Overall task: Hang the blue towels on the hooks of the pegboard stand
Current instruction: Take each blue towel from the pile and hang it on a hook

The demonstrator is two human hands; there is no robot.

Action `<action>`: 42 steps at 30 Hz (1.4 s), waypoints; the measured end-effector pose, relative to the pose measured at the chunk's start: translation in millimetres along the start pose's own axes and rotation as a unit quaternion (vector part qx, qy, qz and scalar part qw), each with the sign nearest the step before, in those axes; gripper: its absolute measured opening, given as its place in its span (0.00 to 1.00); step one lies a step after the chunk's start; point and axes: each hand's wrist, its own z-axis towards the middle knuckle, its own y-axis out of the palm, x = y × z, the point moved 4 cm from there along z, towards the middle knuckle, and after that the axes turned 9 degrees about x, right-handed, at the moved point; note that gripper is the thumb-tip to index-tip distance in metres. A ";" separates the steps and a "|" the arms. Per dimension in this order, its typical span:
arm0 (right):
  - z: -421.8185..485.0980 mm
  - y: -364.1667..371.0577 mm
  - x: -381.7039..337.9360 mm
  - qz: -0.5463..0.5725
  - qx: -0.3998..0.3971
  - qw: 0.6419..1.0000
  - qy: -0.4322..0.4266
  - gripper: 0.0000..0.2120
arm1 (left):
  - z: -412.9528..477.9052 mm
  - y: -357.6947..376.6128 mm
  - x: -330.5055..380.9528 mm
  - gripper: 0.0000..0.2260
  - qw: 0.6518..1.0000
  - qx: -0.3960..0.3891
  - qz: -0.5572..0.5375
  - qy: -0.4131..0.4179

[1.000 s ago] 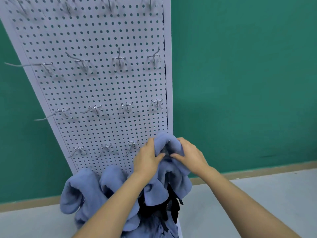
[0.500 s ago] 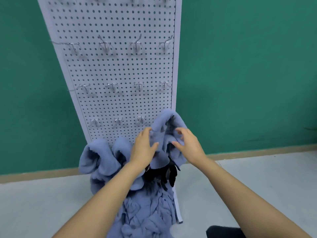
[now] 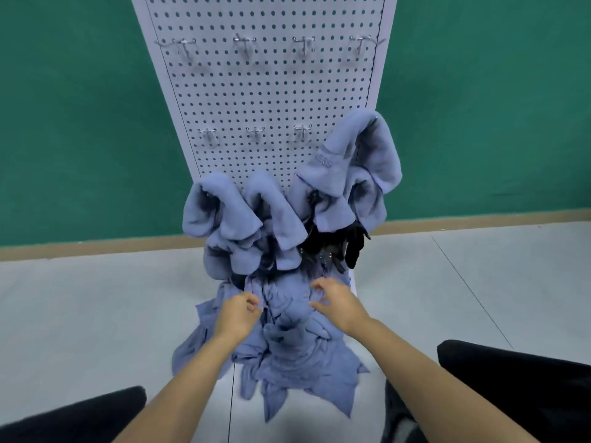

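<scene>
Two hands (image 3: 238,316) at towel pile (image 3: 297,356); seven bare hooks (image 3: 302,43)

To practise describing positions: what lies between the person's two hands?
In the head view, crumpled blue towels from the pile lie between the left hand and the right hand.

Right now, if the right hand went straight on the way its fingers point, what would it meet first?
The right hand would most likely meet the pile of blue towels on the floor, just ahead of it, though the depth is unclear.
</scene>
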 end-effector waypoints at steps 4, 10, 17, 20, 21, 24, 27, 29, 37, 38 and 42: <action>-1.3 37.6 37.2 -0.003 -0.041 0.997 0.061 0.18 | 0.8 38.4 -40.2 0.04 0.997 -0.050 -0.007 -0.051; 12.0 76.6 93.1 -0.015 -0.070 0.984 0.165 0.17 | 22.2 90.1 -68.8 0.20 0.992 -0.065 -0.002 -0.110; 27.8 116.5 114.9 0.028 -0.117 0.967 0.225 0.07 | 31.7 136.7 -83.9 0.13 0.941 -0.124 -0.158 -0.271; 34.0 116.6 112.8 0.078 -0.108 0.964 0.230 0.20 | 34.1 138.0 -80.9 0.14 0.945 -0.109 -0.175 -0.253; 35.5 111.6 109.0 0.112 -0.092 0.963 0.226 0.20 | 34.7 133.4 -78.0 0.15 0.950 -0.095 -0.181 -0.237; 39.2 85.4 91.3 0.232 -0.049 0.947 0.219 0.18 | 33.3 110.4 -60.0 0.18 0.952 -0.060 -0.235 -0.187; 40.0 50.1 63.5 0.300 -0.037 0.936 0.177 0.12 | 33.3 77.1 -37.8 0.19 0.948 -0.030 -0.277 -0.152; 38.4 21.7 43.2 0.320 -0.005 0.936 0.146 0.12 | 33.3 53.0 -20.6 0.19 0.945 -0.014 -0.300 -0.130; 30.0 -91.9 -45.9 0.354 0.022 0.935 0.018 0.07 | 19.7 -34.6 66.4 0.09 0.954 -0.018 -0.300 0.006; 29.1 -103.1 -56.6 0.332 0.003 0.943 -0.002 0.08 | 15.8 -44.8 79.7 0.09 0.958 -0.024 -0.284 0.025; 25.0 -138.7 -94.7 0.228 -0.046 0.970 -0.069 0.08 | 4.9 -82.2 132.2 0.26 0.955 -0.082 -0.220 0.179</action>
